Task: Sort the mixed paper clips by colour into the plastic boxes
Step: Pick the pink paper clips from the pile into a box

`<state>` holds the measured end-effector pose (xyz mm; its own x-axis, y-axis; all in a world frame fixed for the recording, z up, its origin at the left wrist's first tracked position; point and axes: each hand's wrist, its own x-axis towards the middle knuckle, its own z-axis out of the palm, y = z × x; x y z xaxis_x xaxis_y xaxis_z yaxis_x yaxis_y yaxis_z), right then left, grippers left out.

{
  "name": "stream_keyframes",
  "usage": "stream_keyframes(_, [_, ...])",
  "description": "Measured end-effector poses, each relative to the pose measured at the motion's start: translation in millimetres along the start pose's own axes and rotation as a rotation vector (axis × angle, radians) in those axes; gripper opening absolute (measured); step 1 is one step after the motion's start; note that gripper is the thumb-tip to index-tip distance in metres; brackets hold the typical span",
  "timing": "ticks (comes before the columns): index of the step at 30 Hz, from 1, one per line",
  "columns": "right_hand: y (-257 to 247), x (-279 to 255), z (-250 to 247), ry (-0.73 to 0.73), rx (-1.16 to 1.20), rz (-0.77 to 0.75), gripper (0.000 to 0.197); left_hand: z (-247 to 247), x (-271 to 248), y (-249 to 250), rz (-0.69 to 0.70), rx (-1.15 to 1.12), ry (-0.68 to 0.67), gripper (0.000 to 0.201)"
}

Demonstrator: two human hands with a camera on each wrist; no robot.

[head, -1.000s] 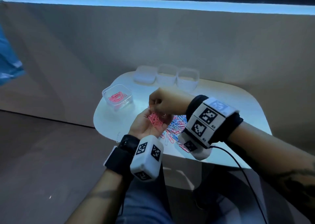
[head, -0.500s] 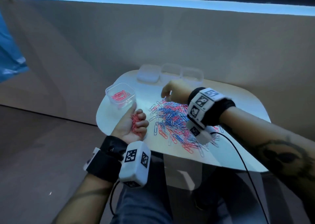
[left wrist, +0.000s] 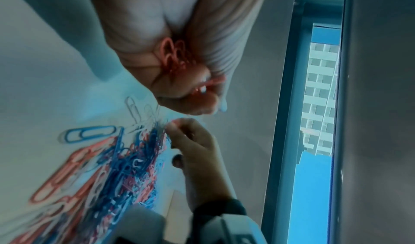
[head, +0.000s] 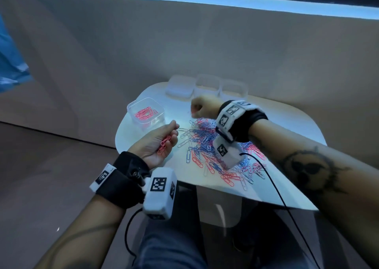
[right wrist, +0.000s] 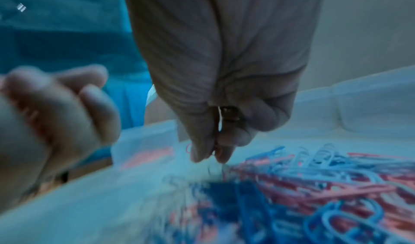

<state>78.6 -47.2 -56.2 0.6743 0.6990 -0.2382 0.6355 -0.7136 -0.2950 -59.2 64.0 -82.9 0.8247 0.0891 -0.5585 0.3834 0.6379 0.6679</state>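
Observation:
A mixed pile of red, blue and white paper clips (head: 215,152) lies on the white table (head: 287,125). My left hand (head: 173,132) hovers palm-up at the pile's left, fingers curled round a bunch of red paper clips (head: 165,144), also visible in the left wrist view (left wrist: 172,57). My right hand (head: 192,113) is over the pile's far edge, thumb and fingertips pinched together (right wrist: 210,156); a small red clip loop (right wrist: 188,148) shows beside the thumb. A clear box with red clips (head: 146,113) stands at the table's left.
Three clear plastic boxes (head: 180,86) (head: 207,84) (head: 233,88) stand in a row at the table's far edge, behind my right hand. A black cable (head: 274,186) runs from the right wrist camera over the table's near edge. My lap is below the table.
My right hand left the left palm and went to the pile's far edge, where it now pinches. The left hand drew back left and curled round its red clips.

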Motion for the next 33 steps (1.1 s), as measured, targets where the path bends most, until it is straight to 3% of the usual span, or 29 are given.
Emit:
stream_keyframes(3, [20.0, -3.3, -18.0, 0.079, 0.022, 0.092, 0.019, -1.5, 0.8, -1.0, 0.022, 0.034, 0.008, 0.02])
stream_keyframes(7, [22.0, -1.6, -17.0, 0.018, -0.105, 0.097, 0.018, 5.1, 1.3, -1.9, -0.041, 0.054, -0.017, 0.032])
stream_keyframes(14, [17.6, 13.8, 1.6, -0.093, -0.173, 0.036, 0.029, 13.8, 7.2, -0.5, 0.015, 0.434, 0.072, 0.035])
stream_keyframes(17, [27.1, 10.0, 1.2, 0.03, -0.007, 0.059, 0.033, 17.8, 8.8, 1.8, 0.055, 0.574, 0.109, 0.036])
stream_keyframes(20, [30.8, 4.0, -3.3, 0.115, 0.06, 0.038, 0.025, 22.9, 11.6, 2.2, 0.086, 0.669, 0.12, 0.038])
stream_keyframes(24, [21.0, 3.3, 1.4, -0.048, -0.082, -0.044, 0.027, 26.6, 14.0, -3.8, 0.084, 0.667, 0.095, 0.038])
stream_keyframes(33, [11.4, 10.3, 5.2, -0.064, -0.339, -0.088, 0.021, 20.2, 10.3, -4.7, 0.113, 0.655, 0.113, 0.038])
